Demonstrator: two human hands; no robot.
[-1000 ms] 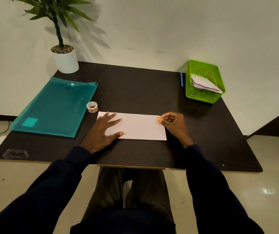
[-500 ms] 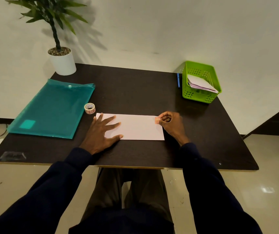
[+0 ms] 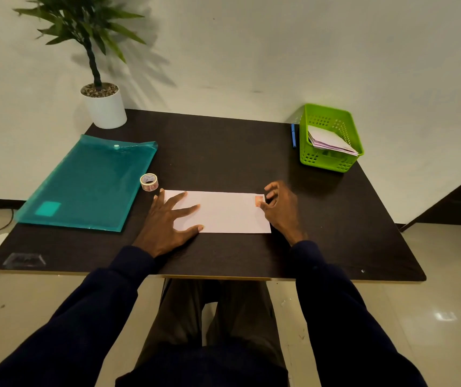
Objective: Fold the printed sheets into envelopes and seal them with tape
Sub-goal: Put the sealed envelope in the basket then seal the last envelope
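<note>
The folded pale pink paper sheet lies near-centre on the dark table. The left hand lies spread flat on its left end. The right hand, fingers loose, thumbs its small orange tape piece.

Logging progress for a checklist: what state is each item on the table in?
Folded sheet: folded flat, tape piece at right end.
Tape roll: on table, untouched.
Teal folder: closed.
Green basket: holds folded papers.
Left hand: flat on sheet.
Right hand: thumb at tape piece.

Dark table: folded sheet under left hand; tape roll, teal folder to its left; plant pot far beyond. Green basket, pen beyond right hand.
</note>
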